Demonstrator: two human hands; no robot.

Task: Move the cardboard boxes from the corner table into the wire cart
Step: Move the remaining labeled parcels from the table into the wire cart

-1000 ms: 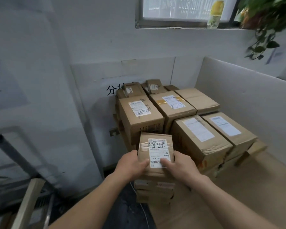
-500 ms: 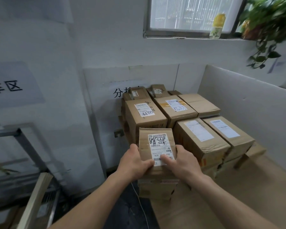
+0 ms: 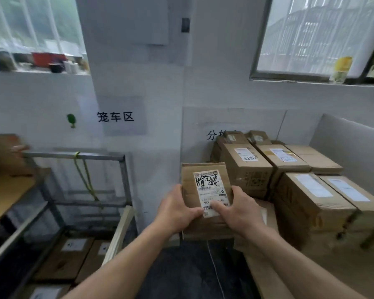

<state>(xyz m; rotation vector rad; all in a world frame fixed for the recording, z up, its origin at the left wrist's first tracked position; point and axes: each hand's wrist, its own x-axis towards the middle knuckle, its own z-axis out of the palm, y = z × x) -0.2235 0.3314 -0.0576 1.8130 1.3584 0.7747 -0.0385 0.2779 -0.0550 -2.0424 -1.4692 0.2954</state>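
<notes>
Both hands clasp the small labelled box (image 3: 205,186): left hand (image 3: 175,210) on its left side, right hand (image 3: 238,210) on its right, thumbs pressed onto the label. It's up at the corner table's (image 3: 311,275) left edge, just beside the stacked boxes (image 3: 300,190). Wire cart (image 3: 123,180) stands left, with boxes (image 3: 71,253) on its floor.

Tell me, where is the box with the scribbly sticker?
The box is mid-frame in the head view, gripped by the left hand and right hand, just left of the stacked boxes on the corner table and right of the wire cart.
</notes>
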